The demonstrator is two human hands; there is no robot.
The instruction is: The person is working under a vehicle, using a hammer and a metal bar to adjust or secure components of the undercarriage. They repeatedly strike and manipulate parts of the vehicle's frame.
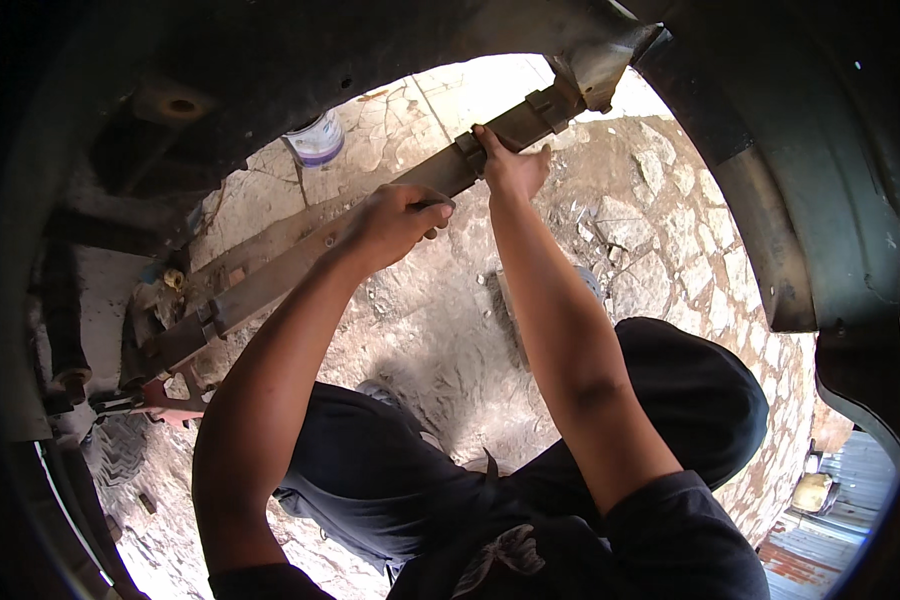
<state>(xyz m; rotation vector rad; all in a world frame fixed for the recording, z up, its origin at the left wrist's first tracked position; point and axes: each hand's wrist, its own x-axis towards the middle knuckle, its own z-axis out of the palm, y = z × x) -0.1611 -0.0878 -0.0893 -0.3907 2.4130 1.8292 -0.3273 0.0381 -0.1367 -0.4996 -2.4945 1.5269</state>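
Overhead, a long metal bar (261, 284), resembling a leaf spring, runs diagonally from lower left to upper right, with bands around it. My left hand (402, 225) is closed at the bar's near edge, around a small dark piece I cannot make out. Higher and to the right, my right hand (512, 166) grips a dark clamp (469, 149) on the bar, thumb on top, other fingers partly curled off to the right. The bar's upper end meets a metal bracket (592, 75).
Dark vehicle bodywork (790, 230) arches around the opening, with underside parts (75, 335) at left. A white-and-purple bucket (317, 142) stands on cracked paving (645, 230) behind the bar. A red object (168, 400) lies low left. Corrugated sheet (845, 500) is at lower right.
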